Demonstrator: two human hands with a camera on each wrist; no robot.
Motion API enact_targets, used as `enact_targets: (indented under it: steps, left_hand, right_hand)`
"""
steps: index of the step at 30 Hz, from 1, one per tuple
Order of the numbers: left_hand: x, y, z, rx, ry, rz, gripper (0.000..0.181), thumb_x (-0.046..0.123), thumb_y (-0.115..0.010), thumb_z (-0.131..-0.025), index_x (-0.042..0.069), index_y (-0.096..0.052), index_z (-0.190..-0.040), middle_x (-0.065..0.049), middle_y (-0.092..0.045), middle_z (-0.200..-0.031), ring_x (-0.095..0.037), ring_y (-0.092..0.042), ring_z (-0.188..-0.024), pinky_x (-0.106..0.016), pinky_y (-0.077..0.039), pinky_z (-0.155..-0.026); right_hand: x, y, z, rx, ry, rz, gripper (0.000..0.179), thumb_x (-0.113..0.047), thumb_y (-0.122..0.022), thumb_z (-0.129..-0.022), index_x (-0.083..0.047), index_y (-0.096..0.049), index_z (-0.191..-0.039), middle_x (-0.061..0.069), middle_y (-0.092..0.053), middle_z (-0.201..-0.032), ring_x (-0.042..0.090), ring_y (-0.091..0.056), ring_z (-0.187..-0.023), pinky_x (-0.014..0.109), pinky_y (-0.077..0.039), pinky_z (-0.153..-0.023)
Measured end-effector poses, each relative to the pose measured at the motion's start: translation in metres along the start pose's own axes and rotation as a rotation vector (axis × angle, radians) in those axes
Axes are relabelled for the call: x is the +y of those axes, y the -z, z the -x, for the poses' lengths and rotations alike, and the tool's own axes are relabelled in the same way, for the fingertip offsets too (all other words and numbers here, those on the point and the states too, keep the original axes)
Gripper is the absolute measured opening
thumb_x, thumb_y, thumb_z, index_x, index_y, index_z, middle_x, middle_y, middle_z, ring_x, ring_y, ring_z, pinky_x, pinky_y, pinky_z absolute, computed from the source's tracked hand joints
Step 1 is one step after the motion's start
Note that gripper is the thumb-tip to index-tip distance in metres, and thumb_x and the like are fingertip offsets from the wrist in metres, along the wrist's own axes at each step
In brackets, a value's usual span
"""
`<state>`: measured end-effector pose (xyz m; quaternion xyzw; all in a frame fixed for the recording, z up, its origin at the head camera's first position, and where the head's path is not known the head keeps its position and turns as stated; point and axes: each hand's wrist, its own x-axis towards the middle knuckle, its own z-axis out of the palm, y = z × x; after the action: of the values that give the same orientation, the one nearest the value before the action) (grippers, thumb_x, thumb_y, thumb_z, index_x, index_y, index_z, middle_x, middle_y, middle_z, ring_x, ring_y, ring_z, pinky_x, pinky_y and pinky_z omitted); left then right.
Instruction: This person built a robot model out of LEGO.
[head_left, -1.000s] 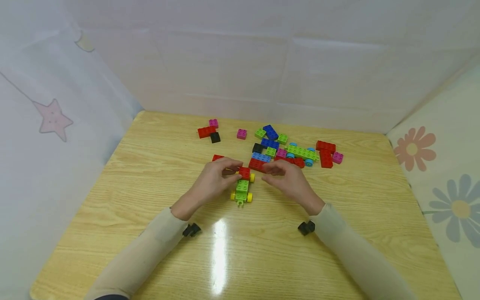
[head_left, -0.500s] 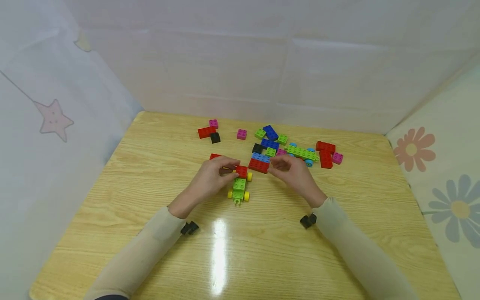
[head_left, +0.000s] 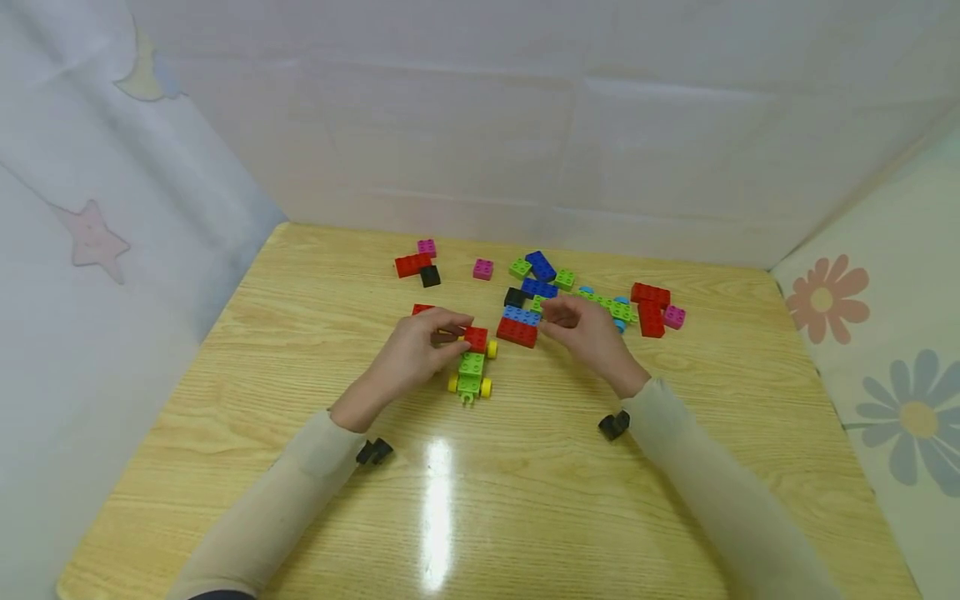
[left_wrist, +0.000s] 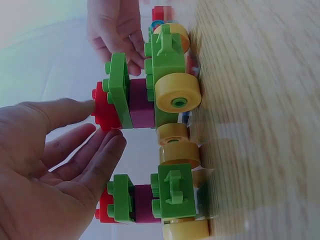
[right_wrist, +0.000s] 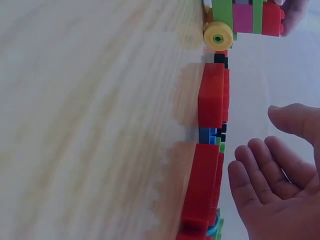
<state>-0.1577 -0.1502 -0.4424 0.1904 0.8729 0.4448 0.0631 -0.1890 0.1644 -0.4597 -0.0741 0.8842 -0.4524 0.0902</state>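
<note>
A toy car (head_left: 471,367) of building bricks stands on the table, with yellow wheels, green and purple bricks and a red brick (head_left: 475,339) on top. My left hand (head_left: 408,354) pinches that red brick between thumb and fingers. In the left wrist view, a second similar car (left_wrist: 145,202) stands close beside the first. From the head view my left hand mostly hides it; only a red part (head_left: 422,308) shows. My right hand (head_left: 588,337) holds nothing. It hovers, fingers loosely curved, just right of a red brick (head_left: 517,332) and a light blue brick (head_left: 521,315).
A green car base (head_left: 603,304) with blue wheels lies partly behind my right hand. Red bricks (head_left: 651,308) and a pink brick (head_left: 675,317) lie farther right. At the back left are a red brick (head_left: 412,265), a black brick (head_left: 430,276) and pink bricks (head_left: 482,268).
My left hand has drawn the toy car to the left and slightly away; the red part behind it shifted along. My right hand has moved a little right and back, away from the car.
</note>
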Motion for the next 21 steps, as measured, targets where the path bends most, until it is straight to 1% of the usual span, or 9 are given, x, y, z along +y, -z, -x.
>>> enact_targets:
  steps: [8,16,21]
  left_hand:
    - [0.000,0.002,0.000,0.044,-0.036,0.012,0.038,0.015,-0.082,-0.104,0.008,-0.076,-0.140,-0.015,-0.077,-0.140,-0.032,-0.077,-0.125,-0.049,-0.065,-0.108]
    - [0.000,0.004,-0.001,0.059,-0.022,0.016,0.039,0.019,-0.082,-0.104,0.008,-0.075,-0.141,-0.015,-0.077,-0.140,-0.032,-0.077,-0.124,-0.049,-0.065,-0.108]
    - [-0.001,0.004,-0.001,0.067,-0.022,0.032,0.040,0.019,-0.083,-0.104,0.007,-0.074,-0.142,-0.015,-0.077,-0.139,-0.033,-0.077,-0.123,-0.053,-0.064,-0.109]
  right_hand:
    - [-0.004,-0.002,-0.016,-0.027,0.031,0.047,0.043,-0.027,-0.078,-0.108,-0.010,-0.070,-0.147,0.011,-0.075,-0.144,0.032,-0.074,-0.128,0.055,-0.061,-0.112]
    - [-0.006,-0.002,-0.023,-0.046,0.019,0.103,0.040,-0.024,-0.076,-0.109,-0.009,-0.071,-0.145,0.011,-0.076,-0.143,0.033,-0.074,-0.127,0.055,-0.062,-0.110]
    - [-0.006,-0.002,-0.028,-0.072,0.030,0.181,0.038,-0.020,-0.074,-0.110,-0.007,-0.071,-0.146,0.013,-0.076,-0.143,0.034,-0.074,-0.127,0.055,-0.062,-0.110]
